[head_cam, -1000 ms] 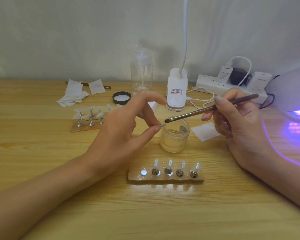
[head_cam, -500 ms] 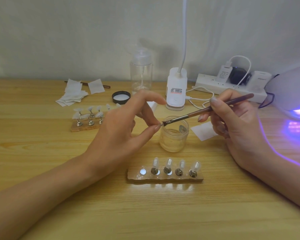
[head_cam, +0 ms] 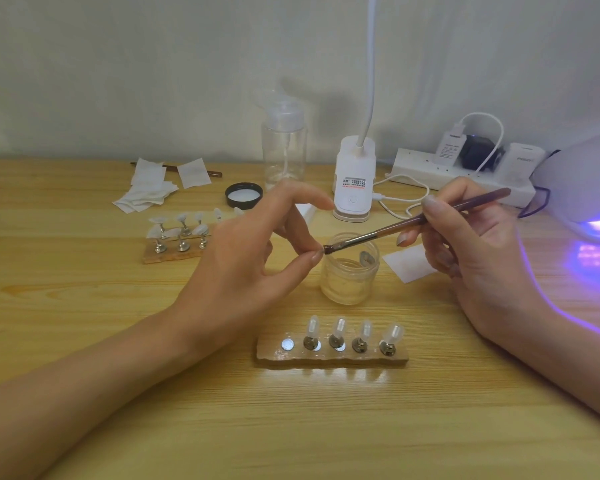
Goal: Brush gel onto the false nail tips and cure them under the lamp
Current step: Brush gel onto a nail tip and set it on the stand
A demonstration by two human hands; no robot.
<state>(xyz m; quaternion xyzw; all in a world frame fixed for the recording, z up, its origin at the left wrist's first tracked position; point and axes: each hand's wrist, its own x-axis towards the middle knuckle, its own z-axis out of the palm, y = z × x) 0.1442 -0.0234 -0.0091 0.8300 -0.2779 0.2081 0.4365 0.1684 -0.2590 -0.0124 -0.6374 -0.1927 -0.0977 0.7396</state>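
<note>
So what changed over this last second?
The right hand moved the brush slightly left and down, so its bristles now meet the nail tip pinched in the left hand; a second ago they were just short of it. Nothing was picked up or released. The left hand, jar and front holder stayed put.

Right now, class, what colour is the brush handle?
Reddish-brown; the brush handle shows best in the head view.

grainy wooden table (head_cam: 84, 341), perhaps frosted-glass jar (head_cam: 347, 282)
</note>
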